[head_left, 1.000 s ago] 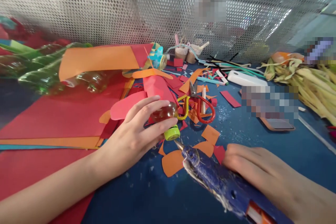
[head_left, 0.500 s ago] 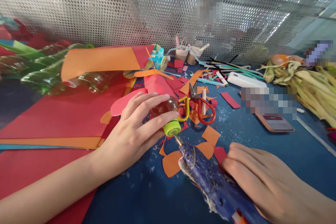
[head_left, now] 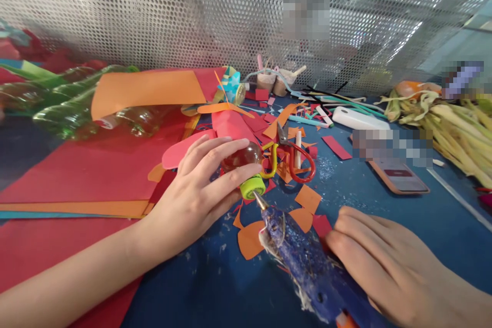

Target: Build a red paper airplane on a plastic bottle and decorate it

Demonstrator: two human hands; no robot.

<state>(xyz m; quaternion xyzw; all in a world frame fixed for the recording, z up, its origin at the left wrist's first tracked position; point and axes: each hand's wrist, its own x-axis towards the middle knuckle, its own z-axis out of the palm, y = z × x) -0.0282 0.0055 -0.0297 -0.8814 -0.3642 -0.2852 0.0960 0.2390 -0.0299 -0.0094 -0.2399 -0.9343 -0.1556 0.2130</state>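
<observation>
My left hand (head_left: 194,192) grips a small clear bottle (head_left: 241,157) wrapped in red paper, fingers curled round its neck just above the lime-green cap (head_left: 252,186). My right hand (head_left: 378,261) is wrapped round a blue glue gun (head_left: 307,264) smeared with dried glue. The gun's metal nozzle (head_left: 260,200) touches the green cap. Orange and red paper scraps (head_left: 251,240) lie on the blue tabletop under the gun.
Red-handled scissors (head_left: 298,159) lie just beyond the bottle. Red and orange paper sheets (head_left: 88,164) and green plastic bottles (head_left: 73,107) fill the left. A phone (head_left: 400,177), a white case (head_left: 357,118) and yellow-green husks (head_left: 457,128) lie to the right. A perforated metal screen (head_left: 172,15) closes the back.
The glue gun has moved forward and up, so its nozzle now meets the green cap. My left hand keeps the bottle almost still.
</observation>
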